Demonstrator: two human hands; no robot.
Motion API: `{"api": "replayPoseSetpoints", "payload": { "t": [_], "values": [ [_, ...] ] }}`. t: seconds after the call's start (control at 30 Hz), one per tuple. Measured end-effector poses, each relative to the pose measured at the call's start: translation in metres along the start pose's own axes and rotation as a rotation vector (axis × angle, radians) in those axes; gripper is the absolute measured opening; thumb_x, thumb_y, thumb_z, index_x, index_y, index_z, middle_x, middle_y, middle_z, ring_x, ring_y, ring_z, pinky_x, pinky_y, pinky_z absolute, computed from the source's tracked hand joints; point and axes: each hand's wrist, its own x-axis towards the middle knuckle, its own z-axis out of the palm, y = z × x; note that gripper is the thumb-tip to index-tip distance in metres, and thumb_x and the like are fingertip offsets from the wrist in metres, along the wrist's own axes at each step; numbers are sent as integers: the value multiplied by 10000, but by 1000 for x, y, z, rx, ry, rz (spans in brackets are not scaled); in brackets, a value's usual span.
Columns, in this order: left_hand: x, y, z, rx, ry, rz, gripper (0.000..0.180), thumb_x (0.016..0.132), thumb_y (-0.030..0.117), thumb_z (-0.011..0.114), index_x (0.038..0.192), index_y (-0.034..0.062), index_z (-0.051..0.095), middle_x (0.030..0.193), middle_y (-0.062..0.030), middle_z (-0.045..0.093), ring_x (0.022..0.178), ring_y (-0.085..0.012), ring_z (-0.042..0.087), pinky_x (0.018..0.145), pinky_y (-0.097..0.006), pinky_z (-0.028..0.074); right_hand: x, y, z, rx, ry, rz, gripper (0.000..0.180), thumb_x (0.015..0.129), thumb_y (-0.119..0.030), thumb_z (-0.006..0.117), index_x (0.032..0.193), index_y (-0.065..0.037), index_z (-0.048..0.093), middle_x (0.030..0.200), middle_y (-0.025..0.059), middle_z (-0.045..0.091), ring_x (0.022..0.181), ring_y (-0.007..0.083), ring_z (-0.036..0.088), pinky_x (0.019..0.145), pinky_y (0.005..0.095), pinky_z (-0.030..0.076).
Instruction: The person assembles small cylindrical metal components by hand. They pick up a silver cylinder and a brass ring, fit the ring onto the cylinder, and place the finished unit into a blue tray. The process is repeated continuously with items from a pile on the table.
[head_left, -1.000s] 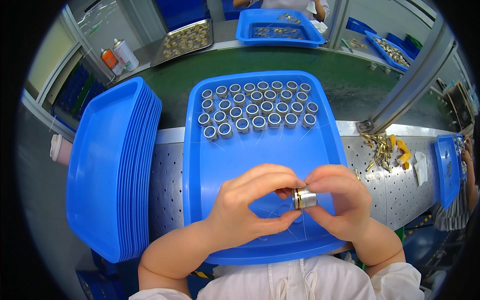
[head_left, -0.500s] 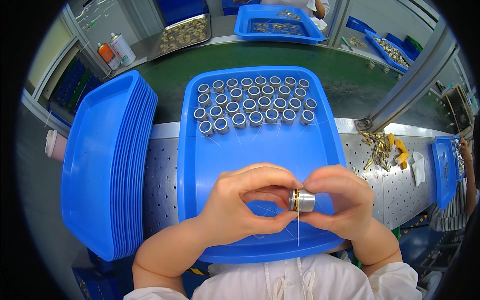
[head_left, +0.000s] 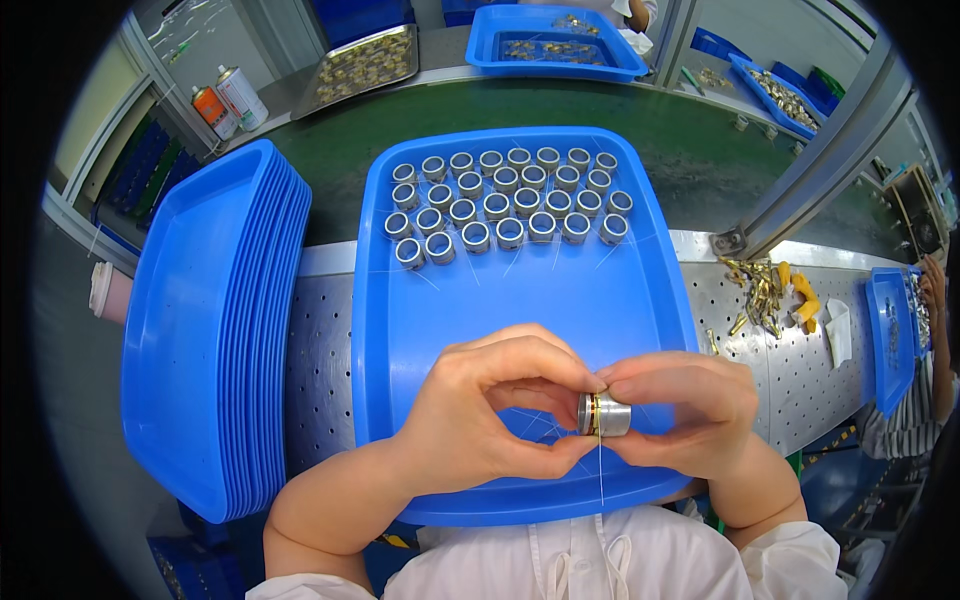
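Between both hands, over the near part of a blue tray, I hold a short silver metal cylinder lying on its side. A dark and gold band rings it near its left end, and a thin pale wire hangs down from there. My left hand pinches its left end with thumb and fingers. My right hand grips its right end, fingertips above and thumb below. Several similar metal rings stand in rows at the tray's far end, fine wires sticking out from them.
A stack of blue trays stands at left. Brass-coloured parts, yellow pieces and a white cloth lie at right. A green belt runs behind, below a metal tray and spray cans. Another person's hand shows far right.
The cylinder and both hands have dropped slightly. My right fingers have come over its top, closer to my left fingertips. The view has shifted a little.
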Motion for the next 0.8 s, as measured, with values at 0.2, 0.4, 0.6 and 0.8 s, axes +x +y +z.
{"api": "replayPoseSetpoints", "payload": {
  "t": [0.2,0.4,0.6,0.8],
  "values": [
    [1,-2,1,1,5,-17,415,559,-145,736,943,-45,616,960,-131,565,864,-181,622,759,-291,567,0,2,-3,16,-33,6,347,588,34,774,909,-12,652,885,124,668,788,222,662,674,279,538],
    [0,-2,3,19,26,-27,409,552,-149,734,928,-44,613,955,-128,565,843,-175,625,745,-288,570,0,3,-4,50,-60,33,353,589,39,769,911,-20,638,876,114,659,794,216,650,682,282,535],
    [-1,-2,2,28,35,-30,427,561,-149,738,952,-50,599,951,-127,567,846,-182,632,755,-296,569,-2,7,-3,123,-50,75,358,594,42,766,921,-22,635,900,113,653,814,213,648,684,283,535],
    [2,2,1,103,31,-46,428,606,-125,749,999,-63,591,999,-150,571,859,-208,639,777,-313,566,1,8,-2,89,-27,110,398,594,32,772,960,-22,626,909,111,643,810,205,647,672,270,535]
  ]
}}
